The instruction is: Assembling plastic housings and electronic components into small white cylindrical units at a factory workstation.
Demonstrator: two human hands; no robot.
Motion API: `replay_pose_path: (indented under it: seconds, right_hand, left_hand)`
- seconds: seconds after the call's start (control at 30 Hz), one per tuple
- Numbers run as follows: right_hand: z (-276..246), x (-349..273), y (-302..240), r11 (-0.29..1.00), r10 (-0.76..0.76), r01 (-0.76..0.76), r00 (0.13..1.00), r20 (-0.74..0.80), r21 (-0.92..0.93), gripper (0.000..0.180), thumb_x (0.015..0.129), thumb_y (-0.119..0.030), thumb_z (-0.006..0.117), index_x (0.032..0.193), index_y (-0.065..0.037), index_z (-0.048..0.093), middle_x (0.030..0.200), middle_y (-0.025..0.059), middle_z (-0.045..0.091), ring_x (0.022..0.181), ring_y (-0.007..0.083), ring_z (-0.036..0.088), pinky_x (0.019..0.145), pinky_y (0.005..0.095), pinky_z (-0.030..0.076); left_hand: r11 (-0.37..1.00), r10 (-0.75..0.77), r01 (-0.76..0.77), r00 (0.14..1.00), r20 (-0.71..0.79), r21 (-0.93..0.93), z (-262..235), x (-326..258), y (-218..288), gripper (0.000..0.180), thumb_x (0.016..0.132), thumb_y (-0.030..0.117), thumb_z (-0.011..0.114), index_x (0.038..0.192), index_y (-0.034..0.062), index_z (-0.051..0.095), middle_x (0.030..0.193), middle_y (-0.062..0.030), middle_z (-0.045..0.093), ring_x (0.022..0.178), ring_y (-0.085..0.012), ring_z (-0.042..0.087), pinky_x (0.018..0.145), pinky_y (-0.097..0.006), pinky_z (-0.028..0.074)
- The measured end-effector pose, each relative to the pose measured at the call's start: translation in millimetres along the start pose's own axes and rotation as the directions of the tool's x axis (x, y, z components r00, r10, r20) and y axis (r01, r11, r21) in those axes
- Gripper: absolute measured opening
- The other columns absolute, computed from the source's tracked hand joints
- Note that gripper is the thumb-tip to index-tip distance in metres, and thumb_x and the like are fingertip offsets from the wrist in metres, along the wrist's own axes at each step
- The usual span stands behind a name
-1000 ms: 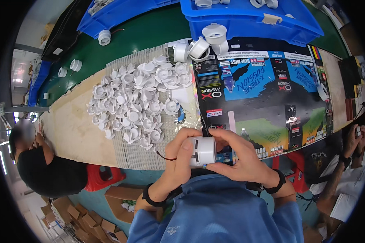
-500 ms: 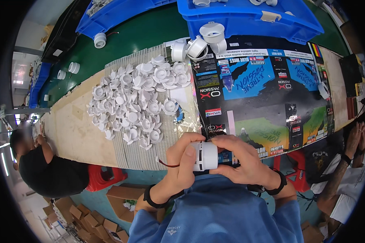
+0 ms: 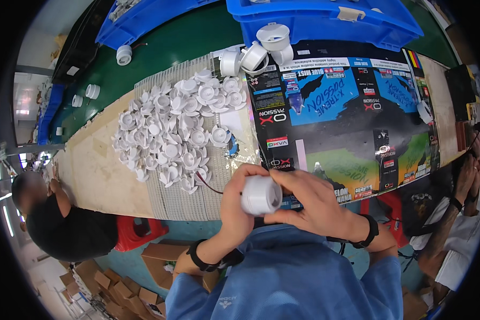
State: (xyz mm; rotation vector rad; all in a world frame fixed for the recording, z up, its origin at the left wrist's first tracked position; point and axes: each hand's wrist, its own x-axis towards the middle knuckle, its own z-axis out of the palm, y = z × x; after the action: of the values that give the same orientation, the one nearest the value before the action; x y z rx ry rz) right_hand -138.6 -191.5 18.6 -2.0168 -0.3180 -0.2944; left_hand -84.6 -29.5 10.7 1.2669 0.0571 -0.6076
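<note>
A white round plastic housing (image 3: 260,196) is held above the near edge of the worktable, in front of my body. My left hand (image 3: 234,208) is closed around its left side. From that side a thin dark red wire (image 3: 210,187) sticks out toward the upper left. My right hand (image 3: 317,207) has its index finger over the top and its thumb along the lower right of the housing. Its right end faces partly toward me and shows a dark spot. A large heap of small white winged plastic caps (image 3: 173,128) lies beyond my left hand on a ribbed mat.
Several similar white housings (image 3: 273,37) stand by a blue bin (image 3: 325,26) at the back. Another blue bin (image 3: 160,21) sits at the far left. Printed sheets (image 3: 352,128) cover the table's right. Co-workers sit left (image 3: 64,229) and right (image 3: 453,224). Open cardboard boxes (image 3: 162,258) are below.
The housing has turned in my hands so its right end shows more, and its slotted band is now hidden. The wire now points further up and left.
</note>
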Motion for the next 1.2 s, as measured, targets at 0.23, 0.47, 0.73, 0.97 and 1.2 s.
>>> replay_pose_path:
  seconds: [0.23,0.47,0.73,0.97,1.2]
  right_hand:
    - [17.6,-3.8,2.1,0.923,-0.136,0.052,0.971,-0.195,-0.382,0.060,0.065,-0.022,0.080,0.112,0.004,0.054,0.104,0.0187,0.059,0.084,0.0327,0.061,0.072,0.0391,0.053]
    - [12.7,-5.4,-17.3,0.969,-0.016,-0.021,0.988,-0.151,-0.245,0.057,0.064,-0.021,0.076,0.109,0.008,0.053,0.098,0.0176,0.058,0.081,0.0298,0.060,0.070,0.0360,0.052]
    - [13.8,-10.5,-19.9,0.942,-0.084,0.028,0.985,-0.154,-0.334,0.055,0.066,-0.022,0.074,0.107,0.009,0.055,0.093,0.0161,0.056,0.075,0.0272,0.057,0.065,0.0336,0.050]
    - [-5.8,-0.1,-2.1,0.950,-0.011,-0.057,0.976,-0.216,-0.307,0.052,0.070,-0.028,0.075,0.104,0.007,0.057,0.084,0.0125,0.055,0.070,0.0266,0.057,0.060,0.0331,0.049]
    - [-28.0,2.4,-10.1,0.976,0.042,-0.070,0.989,-0.140,-0.205,0.056,0.076,-0.026,0.074,0.118,0.006,0.053,0.092,0.0158,0.059,0.077,0.0312,0.059,0.067,0.0394,0.049]
  left_hand:
    - [0.905,-0.259,0.174,0.950,-0.177,-0.388,24.4,0.9,9.3,0.041,0.098,0.036,0.034,0.117,0.0034,0.049,0.098,-0.0114,0.063,0.083,-0.0225,0.063,0.073,-0.035,0.052]
    - [0.738,0.590,-0.598,0.797,0.131,0.313,9.3,7.4,11.8,0.057,0.099,0.029,0.028,0.076,-0.0082,0.065,0.086,-0.0198,0.063,0.081,-0.0267,0.062,0.075,-0.036,0.050]
    - [0.787,0.551,-0.554,0.829,0.094,0.272,9.8,4.2,8.4,0.057,0.099,0.026,0.027,0.073,-0.0068,0.065,0.086,-0.0181,0.063,0.078,-0.0244,0.060,0.070,-0.034,0.048]
    - [0.974,0.110,-0.135,0.984,0.143,0.184,15.3,8.2,14.3,0.037,0.092,0.018,0.052,0.123,-0.0026,0.047,0.095,-0.0125,0.060,0.093,-0.0185,0.059,0.076,-0.029,0.049]
    - [0.994,0.029,-0.012,0.985,0.168,-0.105,-31.5,83.5,93.2,0.046,0.096,0.024,0.053,0.128,-0.0064,0.040,0.112,-0.0189,0.061,0.085,-0.0275,0.067,0.075,-0.032,0.055]
